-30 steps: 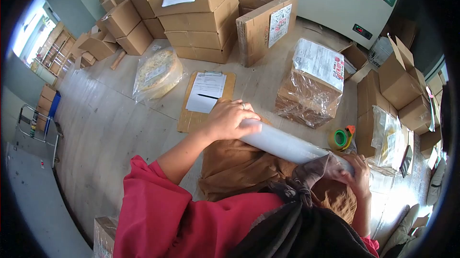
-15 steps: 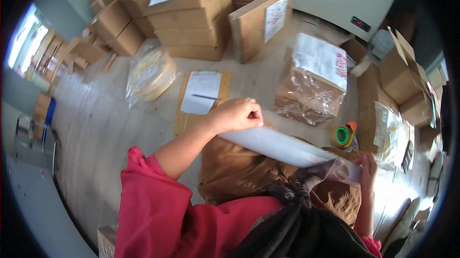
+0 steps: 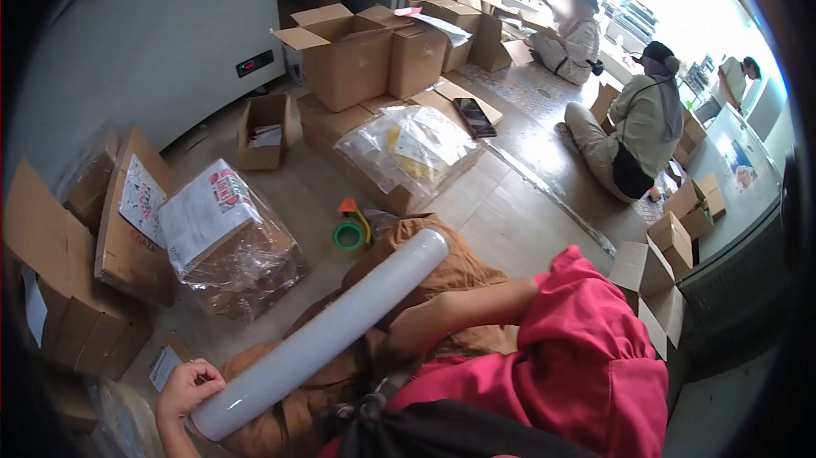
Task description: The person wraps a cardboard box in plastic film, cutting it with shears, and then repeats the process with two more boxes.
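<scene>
A long roll of whitish stretch film (image 3: 327, 330) lies slantwise across my lap, over the brown cloth (image 3: 476, 267). My left hand (image 3: 185, 390) is at its lower left end, with fingers curled and closed against the edge of the film. Under the middle of the roll is my right hand (image 3: 415, 324); its fingers are hidden behind the roll. On the floor just beyond my knees sits a tape dispenser (image 3: 350, 235) with green and orange parts. A film-wrapped box (image 3: 234, 245) with a printed sheet on top stands to the left.
Open cartons (image 3: 344, 58) stand ahead, near a plastic-bagged packet (image 3: 412, 147) and a phone (image 3: 474, 118). A white cabinet (image 3: 161, 41) is at upper left. Two people sit on the floor at upper right, and another person is farther back. More cartons (image 3: 654, 288) stand at right.
My view has swung right, bringing the other people and the doorway side into sight. The right hand has moved from the roll's far end to beneath its middle. My left hand stays at its end.
</scene>
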A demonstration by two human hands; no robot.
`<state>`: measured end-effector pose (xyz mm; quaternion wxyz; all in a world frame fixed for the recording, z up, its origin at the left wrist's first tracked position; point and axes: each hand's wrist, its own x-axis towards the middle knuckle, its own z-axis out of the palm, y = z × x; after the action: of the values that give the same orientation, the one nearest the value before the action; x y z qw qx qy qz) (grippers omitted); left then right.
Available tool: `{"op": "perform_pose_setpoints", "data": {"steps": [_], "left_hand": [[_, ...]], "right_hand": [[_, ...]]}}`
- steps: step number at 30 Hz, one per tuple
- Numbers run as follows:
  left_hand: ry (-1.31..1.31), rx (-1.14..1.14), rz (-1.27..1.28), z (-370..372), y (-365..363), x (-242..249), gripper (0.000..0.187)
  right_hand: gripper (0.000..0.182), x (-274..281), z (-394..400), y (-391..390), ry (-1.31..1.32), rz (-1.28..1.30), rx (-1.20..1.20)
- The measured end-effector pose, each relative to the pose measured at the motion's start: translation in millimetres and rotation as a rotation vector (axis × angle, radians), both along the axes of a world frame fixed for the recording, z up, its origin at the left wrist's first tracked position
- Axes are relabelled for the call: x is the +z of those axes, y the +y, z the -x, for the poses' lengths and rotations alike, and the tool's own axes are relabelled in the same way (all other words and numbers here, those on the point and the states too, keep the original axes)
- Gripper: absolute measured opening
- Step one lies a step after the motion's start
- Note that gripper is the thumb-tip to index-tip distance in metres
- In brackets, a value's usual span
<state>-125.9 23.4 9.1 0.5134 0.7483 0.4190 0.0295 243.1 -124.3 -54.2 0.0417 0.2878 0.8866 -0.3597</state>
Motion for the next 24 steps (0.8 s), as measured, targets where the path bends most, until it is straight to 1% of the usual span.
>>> {"op": "perform_pose_setpoints", "data": {"steps": [1,2,4,5,7,8,9,11,12,13,14,15,17,18,19,21,22,23,24], "left_hand": [[0.004,0.008,-0.012,1.2,-1.2,-0.9,0.008],[-0.030,0.000,-0.081,2.7,-4.4,-0.7,0.008],[-0.071,-0.003,-0.173,2.4,-11.1,-2.0,0.009],[-0.069,-0.019,-0.183,0.2,-13.2,-0.7,0.009],[-0.056,-0.063,-0.379,-5.0,-17.3,1.1,0.014],[-0.058,-0.083,-0.519,-7.8,-19.6,1.0,0.020],[-0.059,-0.092,-0.531,-14.9,-23.2,6.7,0.020],[0.064,-0.042,-0.663,-23.0,-33.7,18.5,0.008],[0.073,-0.045,-0.670,-21.4,-34.1,15.5,0.008],[0.040,0.011,-0.678,-17.8,-35.0,7.3,0.009],[0.009,0.063,-0.686,-14.9,-34.7,1.5,0.009],[0.022,0.052,-0.693,-16.0,-35.7,0.2,0.009],[-0.161,0.026,-0.948,-23.9,-47.9,1.0,0.009],[-0.237,0.103,-0.857,-27.8,-54.8,-0.2,0.012],[-0.230,0.099,-0.865,-28.1,-58.2,6.0,0.012],[0.081,0.005,-0.676,-24.0,-62.8,19.2,0.015],[0.036,-0.018,-0.746,-20.2,-60.0,12.8,0.020],[0.040,-0.008,-0.747,-17.9,-57.0,6.6,0.020],[-0.039,-0.004,-0.804,-16.8,-54.4,1.4,0.023]], "right_hand": [[0.027,30.0,-12.4,-0.5,-0.262,0.059,-0.078],[0.027,54.3,-19.0,3.6,-0.252,0.053,-0.076],[0.023,93.1,-28.9,6.5,-0.020,-0.049,-0.377],[0.021,108.1,-29.3,10.8,0.240,-0.189,-0.510],[0.016,95.7,-22.3,31.9,0.478,-0.439,-0.683],[0.019,80.5,-18.2,44.7,0.461,-0.559,-0.648],[0.023,64.5,-9.9,56.1,0.442,-0.676,-0.609],[0.034,43.5,20.2,69.1,0.060,-0.364,-0.606],[0.036,36.9,38.4,72.0,0.092,-0.360,-0.558],[0.037,32.6,57.7,74.3,0.126,-0.355,-0.513],[0.036,31.3,78.1,80.7,0.097,-0.339,-0.495],[0.034,32.9,97.1,86.0,0.068,-0.324,-0.479],[0.031,45.5,127.2,83.2,0.199,-0.350,-0.441],[0.031,46.5,139.4,82.0,0.210,-0.356,-0.445],[0.028,46.5,151.4,80.8,0.206,-0.381,-0.411],[0.026,38.4,165.9,81.5,0.203,-0.411,-0.366],[0.022,29.0,167.6,83.4,0.323,-0.593,-0.373],[0.019,20.2,171.0,84.9,0.445,-0.772,-0.377],[0.015,39.5,163.0,79.0,0.500,-0.830,-0.452]]}}
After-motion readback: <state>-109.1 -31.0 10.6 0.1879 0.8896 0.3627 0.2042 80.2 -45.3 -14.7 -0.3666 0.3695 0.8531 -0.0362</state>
